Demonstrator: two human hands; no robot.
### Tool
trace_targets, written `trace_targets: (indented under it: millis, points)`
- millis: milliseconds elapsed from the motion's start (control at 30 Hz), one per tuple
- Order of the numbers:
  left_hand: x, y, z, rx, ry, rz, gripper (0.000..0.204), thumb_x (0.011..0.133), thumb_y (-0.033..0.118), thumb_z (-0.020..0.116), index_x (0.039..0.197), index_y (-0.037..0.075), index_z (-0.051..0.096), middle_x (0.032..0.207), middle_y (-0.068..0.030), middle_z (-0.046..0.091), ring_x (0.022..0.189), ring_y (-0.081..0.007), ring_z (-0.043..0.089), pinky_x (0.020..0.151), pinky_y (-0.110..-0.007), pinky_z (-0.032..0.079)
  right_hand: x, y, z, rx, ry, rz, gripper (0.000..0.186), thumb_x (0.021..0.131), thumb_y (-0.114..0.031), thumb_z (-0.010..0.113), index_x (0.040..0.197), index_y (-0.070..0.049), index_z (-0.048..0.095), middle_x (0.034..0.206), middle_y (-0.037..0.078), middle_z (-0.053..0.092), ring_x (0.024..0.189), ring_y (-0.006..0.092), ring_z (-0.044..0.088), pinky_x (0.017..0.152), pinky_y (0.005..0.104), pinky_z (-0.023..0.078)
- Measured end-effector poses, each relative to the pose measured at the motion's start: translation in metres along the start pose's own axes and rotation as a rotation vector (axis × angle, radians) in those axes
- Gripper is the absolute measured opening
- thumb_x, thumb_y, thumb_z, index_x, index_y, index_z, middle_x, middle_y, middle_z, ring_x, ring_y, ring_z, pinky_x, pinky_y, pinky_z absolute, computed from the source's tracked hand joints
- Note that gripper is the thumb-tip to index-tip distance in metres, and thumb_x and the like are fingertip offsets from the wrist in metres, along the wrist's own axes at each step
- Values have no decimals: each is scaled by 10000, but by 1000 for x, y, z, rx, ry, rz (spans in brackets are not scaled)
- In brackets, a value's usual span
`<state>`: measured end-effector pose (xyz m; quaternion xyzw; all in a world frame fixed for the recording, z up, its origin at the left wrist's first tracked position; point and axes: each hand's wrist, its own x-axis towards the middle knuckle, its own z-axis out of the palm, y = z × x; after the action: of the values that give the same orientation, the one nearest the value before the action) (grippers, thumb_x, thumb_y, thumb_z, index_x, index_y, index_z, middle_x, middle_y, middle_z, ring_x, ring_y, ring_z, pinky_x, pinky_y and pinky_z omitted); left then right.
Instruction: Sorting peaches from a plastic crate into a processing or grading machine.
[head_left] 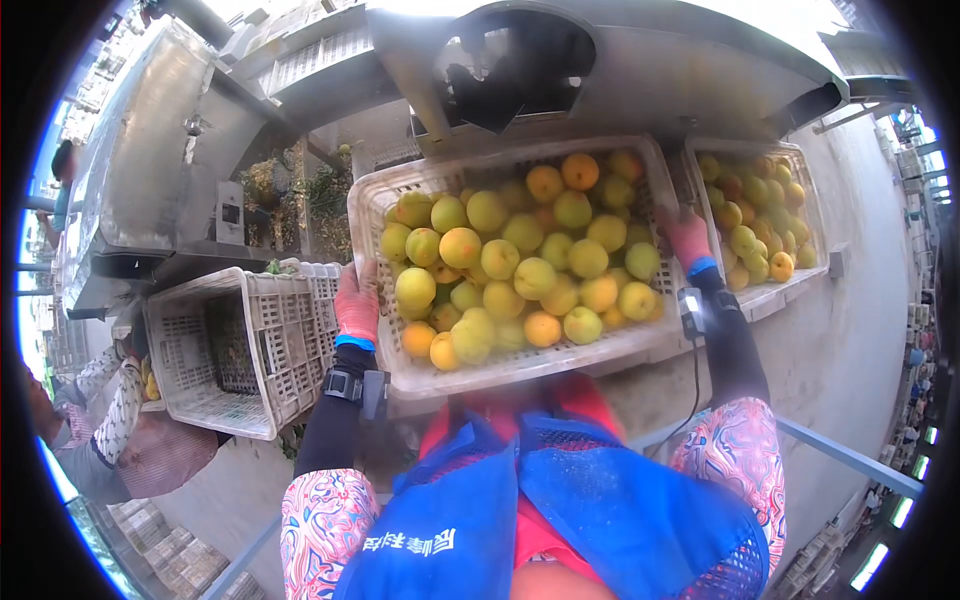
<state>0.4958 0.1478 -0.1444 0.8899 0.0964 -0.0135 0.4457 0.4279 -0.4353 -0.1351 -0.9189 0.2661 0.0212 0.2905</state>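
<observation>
A white plastic crate (470, 382) full of round yellow-green and orange fruit (535, 278), which look like apricots, is right in front of me. My left hand (357, 308), in a pink glove, is closed on the crate's left end. At the opposite end my right hand (686, 238), also gloved in pink, grips the rim. The fingertips of both hands are partly hidden by the crate walls. Close beyond my right hand, a second white crate (826, 235) holds more of the same fruit.
Left of me a white crate (265, 355) lies tipped on its side, next to a person (150, 440) in patterned sleeves. Metal machinery (150, 150) stands at the far left. A dark round opening (515, 65) lies beyond the fruit crate. A blue rail (850, 458) runs at the right.
</observation>
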Motion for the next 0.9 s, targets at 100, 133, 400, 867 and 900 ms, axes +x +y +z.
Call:
trace_targets:
  millis: [100, 133, 400, 867, 900]
  points:
    - [-7, 40, 6, 435, 93, 524, 519, 926, 369, 684, 1330, 63, 570, 1161, -210, 643, 1079, -408, 621, 914, -474, 509, -4, 0, -2, -390, 243, -98, 405, 943, -354, 614, 1205, -48, 656, 1147, 227, 680, 991, 386, 660, 828, 448, 518]
    - [-15, 65, 1, 480, 5, 720, 549, 910, 360, 696, 1356, 72, 554, 1225, -220, 612, 1123, -415, 597, 929, -485, 501, -11, -2, 2, -444, 315, -191, 432, 938, -381, 616, 1216, -52, 650, 1160, 231, 677, 1015, 400, 655, 849, 460, 516]
    - [-47, 103, 77, 453, -354, 450, 869, 743, 341, 813, 1481, 114, 416, 1362, -247, 478, 1197, -440, 533, 973, -514, 481, -60, -160, 45, -274, -197, 181, 930, 793, -614, 681, 1425, 24, 442, 1208, 259, 666, 1132, 400, 636, 979, 451, 495]
    - [16, 106, 79, -229, -546, -17, 675, 762, 307, 836, 1314, 55, 540, 1313, -137, 590, 1148, -303, 634, 926, -494, 553, -89, -145, 28, 754, -44, -164, 688, 723, -192, 808, 1345, -44, 552, 1288, 131, 618, 1137, 237, 634, 942, 370, 529]
    - [11, 103, 76, -574, -654, -139, 686, 774, 340, 833, 1321, 50, 538, 1310, -139, 596, 1171, -304, 620, 955, -509, 536, -99, -151, 29, 809, -10, -243, 715, 720, -163, 812, 1363, -24, 531, 1313, 127, 594, 1170, 228, 604, 973, 361, 508]
